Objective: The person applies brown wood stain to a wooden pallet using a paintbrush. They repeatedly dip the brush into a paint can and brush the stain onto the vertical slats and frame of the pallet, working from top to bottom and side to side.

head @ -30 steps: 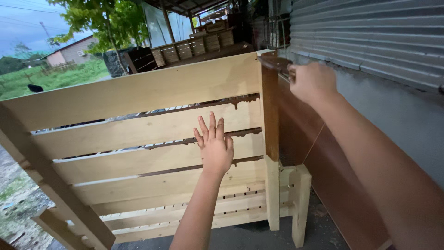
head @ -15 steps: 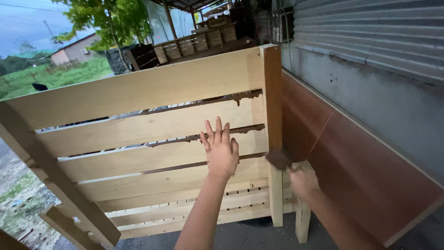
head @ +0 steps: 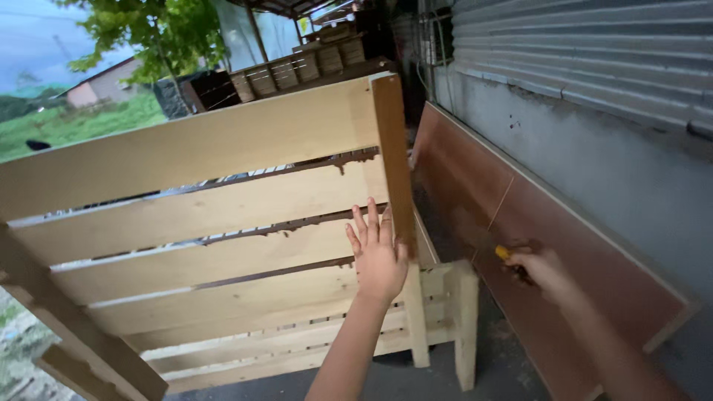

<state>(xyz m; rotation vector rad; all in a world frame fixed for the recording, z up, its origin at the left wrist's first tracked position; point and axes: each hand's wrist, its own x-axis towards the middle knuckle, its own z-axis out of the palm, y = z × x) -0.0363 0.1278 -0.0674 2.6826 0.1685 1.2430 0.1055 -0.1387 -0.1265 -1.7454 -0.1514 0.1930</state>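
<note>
A slatted wooden panel (head: 200, 148) of pale planks stands upright in front of me, with a vertical post (head: 394, 156) at its right end. My left hand (head: 379, 256) presses flat on a plank beside that post, fingers spread. My right hand (head: 538, 271) hangs lower to the right, closed around a small dark tool with a yellow tip (head: 503, 253), in front of a brown board (head: 520, 223).
The brown board leans against a grey wall (head: 594, 148) under corrugated metal (head: 594, 44). More wooden frames (head: 445, 297) stand low behind the panel. Stacked wooden crates (head: 297, 67) and a tree (head: 156, 30) are farther back.
My right hand came down from the top of the post to beside the brown board, low on the right. My left hand slid right along the plank toward the post.
</note>
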